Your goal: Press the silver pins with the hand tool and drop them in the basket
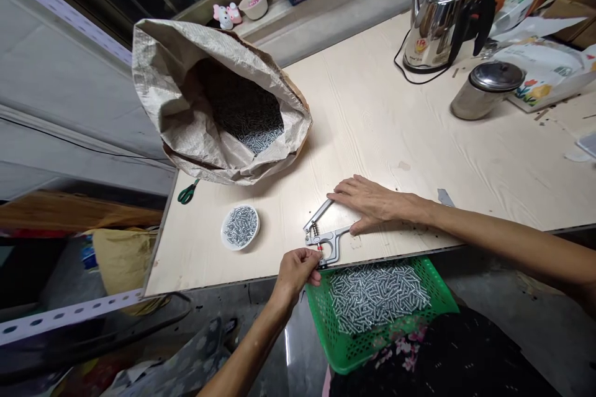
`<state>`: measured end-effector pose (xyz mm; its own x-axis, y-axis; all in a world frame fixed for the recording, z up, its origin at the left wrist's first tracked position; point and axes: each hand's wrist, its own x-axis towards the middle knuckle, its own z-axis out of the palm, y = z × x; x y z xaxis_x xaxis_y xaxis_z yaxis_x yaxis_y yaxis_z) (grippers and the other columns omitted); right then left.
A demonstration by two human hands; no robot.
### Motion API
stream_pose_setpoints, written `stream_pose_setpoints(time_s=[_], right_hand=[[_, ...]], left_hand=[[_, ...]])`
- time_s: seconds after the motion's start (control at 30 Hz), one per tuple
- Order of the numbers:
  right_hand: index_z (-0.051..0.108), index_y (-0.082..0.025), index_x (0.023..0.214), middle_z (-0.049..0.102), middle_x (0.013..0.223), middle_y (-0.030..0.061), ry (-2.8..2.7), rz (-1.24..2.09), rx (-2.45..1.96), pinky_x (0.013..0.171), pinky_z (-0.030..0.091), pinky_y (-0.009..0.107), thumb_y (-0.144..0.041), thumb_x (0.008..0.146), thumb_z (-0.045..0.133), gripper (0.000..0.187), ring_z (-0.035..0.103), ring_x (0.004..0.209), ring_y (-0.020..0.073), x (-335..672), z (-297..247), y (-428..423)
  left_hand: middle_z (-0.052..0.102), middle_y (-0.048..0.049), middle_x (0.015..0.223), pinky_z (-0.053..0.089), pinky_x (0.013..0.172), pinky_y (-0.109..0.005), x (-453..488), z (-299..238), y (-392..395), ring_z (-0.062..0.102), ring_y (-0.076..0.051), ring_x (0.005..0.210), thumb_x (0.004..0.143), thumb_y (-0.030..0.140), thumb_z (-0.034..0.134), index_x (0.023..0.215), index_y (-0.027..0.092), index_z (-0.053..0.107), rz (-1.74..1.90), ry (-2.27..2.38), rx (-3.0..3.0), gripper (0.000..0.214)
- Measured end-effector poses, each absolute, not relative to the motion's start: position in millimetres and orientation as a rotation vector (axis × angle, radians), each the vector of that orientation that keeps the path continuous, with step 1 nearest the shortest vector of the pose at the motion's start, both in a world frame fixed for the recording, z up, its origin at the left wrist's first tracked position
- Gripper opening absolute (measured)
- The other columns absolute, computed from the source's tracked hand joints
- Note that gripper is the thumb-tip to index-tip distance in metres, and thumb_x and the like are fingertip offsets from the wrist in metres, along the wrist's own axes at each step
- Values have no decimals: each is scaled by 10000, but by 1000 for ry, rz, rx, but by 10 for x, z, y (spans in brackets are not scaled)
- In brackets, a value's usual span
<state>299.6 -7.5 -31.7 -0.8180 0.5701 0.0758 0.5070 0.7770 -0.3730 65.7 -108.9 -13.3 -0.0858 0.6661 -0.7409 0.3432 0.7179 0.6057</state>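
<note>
My right hand lies over the handles of metal pliers that rest at the table's front edge, its fingers wrapped round them. At the tool's jaw my left hand pinches a small part, too small to name. A green basket full of small metal screws sits on my lap just below the table edge. A small white dish of the same screws stands on the table to the left of the pliers.
A big paper sack of screws stands open at the table's back left, green scissors beside it. A steel kettle, a lidded steel pot and papers occupy the far right.
</note>
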Motion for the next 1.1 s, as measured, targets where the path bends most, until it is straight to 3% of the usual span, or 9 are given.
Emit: stream_pose_setpoints(time_s=[0.13,0.47,0.63,0.77,0.87,0.93,1.0,1.1], right_hand=[[380,-141,1329,540,1158,136,-2825,478,-881,903,350,476,-490,663,745,836,451,1044,296,3009,-275,-117],[477,-135,1196,554,1060,113,-2773,471,-862,834,389,410,-387,687,717,617,443,959,262,2992,-325,-177],[496,-132,1162,553,1030,113,-2748,507,-865,815,410,408,-358,660,715,592,441,935,260,2976,-327,-174],[507,-110,1138,549,1019,119,-2749,513,-850,815,417,412,-355,659,707,574,437,924,260,2972,-322,-172],[511,-92,1126,542,1028,130,-2754,528,-859,827,421,413,-352,660,708,569,434,938,265,2973,-316,-181],[507,-87,1135,534,1042,136,-2747,550,-883,832,422,412,-349,659,713,581,436,950,267,2975,-308,-193],[500,-92,1150,525,1053,138,-2732,570,-905,831,424,414,-353,658,717,597,439,956,267,2979,-301,-205],[499,-112,1162,521,1052,130,-2733,574,-901,820,425,415,-367,665,719,600,439,957,266,2987,-295,-216]], left_hand=[[532,51,396,449,411,-198,652,-137,-1095,492,-85,345,709,328,670,703,127,599,344,1695,814,213],[491,69,403,471,448,-234,663,-155,-1111,480,-94,366,681,384,677,668,144,588,351,1691,830,256],[472,57,419,467,489,-278,582,-100,-1152,480,-125,387,796,504,518,704,154,596,346,1741,1014,370],[612,-31,690,484,644,-310,570,7,-1125,595,-176,644,880,463,450,845,152,646,490,1888,1556,369],[630,-103,1033,476,831,-359,687,14,-1043,579,-229,970,857,414,547,1019,153,637,538,1730,1939,319],[604,-116,1147,451,900,-380,776,-1,-971,527,-245,1087,831,390,603,1145,160,590,502,1574,2108,389],[624,-109,1079,455,865,-365,818,2,-908,541,-233,1037,863,361,561,1100,161,609,487,1580,2160,314],[620,-73,823,437,700,-314,764,46,-877,568,-197,786,911,358,453,833,160,665,448,1843,2057,300]])
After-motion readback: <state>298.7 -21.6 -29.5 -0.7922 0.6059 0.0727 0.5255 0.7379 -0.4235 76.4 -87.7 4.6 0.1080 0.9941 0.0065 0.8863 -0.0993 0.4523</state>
